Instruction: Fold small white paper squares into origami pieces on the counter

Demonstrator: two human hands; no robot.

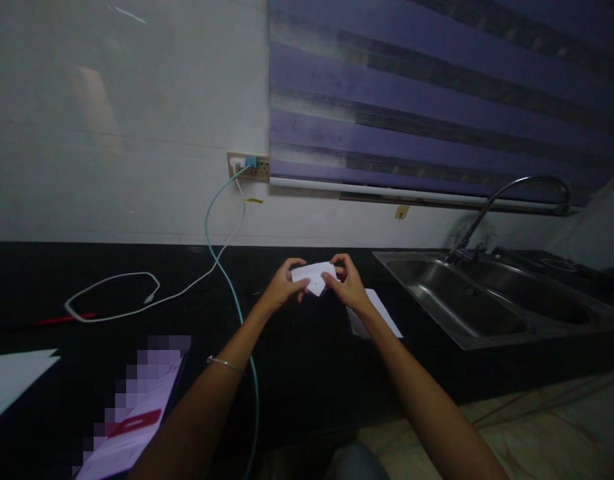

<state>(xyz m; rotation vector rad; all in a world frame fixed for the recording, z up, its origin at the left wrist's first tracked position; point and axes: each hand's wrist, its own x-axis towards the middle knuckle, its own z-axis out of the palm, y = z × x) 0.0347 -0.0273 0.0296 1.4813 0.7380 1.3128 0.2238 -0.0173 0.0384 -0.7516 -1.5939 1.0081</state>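
Between my two hands is a small piece of folded white paper (314, 272), held up above the black countertop, its lower edge coming to a point. My left hand (287, 285) pinches its left side, thumb in front and fingers behind. On the right side my right hand (347, 280) grips it the same way, thumb pressed on the front face. Beside my right wrist a flat white sheet (384, 313) lies on the counter, partly covered by my forearm.
A steel double sink (461, 300) with a curved faucet (491, 200) is at right. A teal cable (231, 283) and a white cable (187, 290) run from the wall outlet (261, 170). White papers (17, 377) and a partly blurred screen (137, 413) lie at left.
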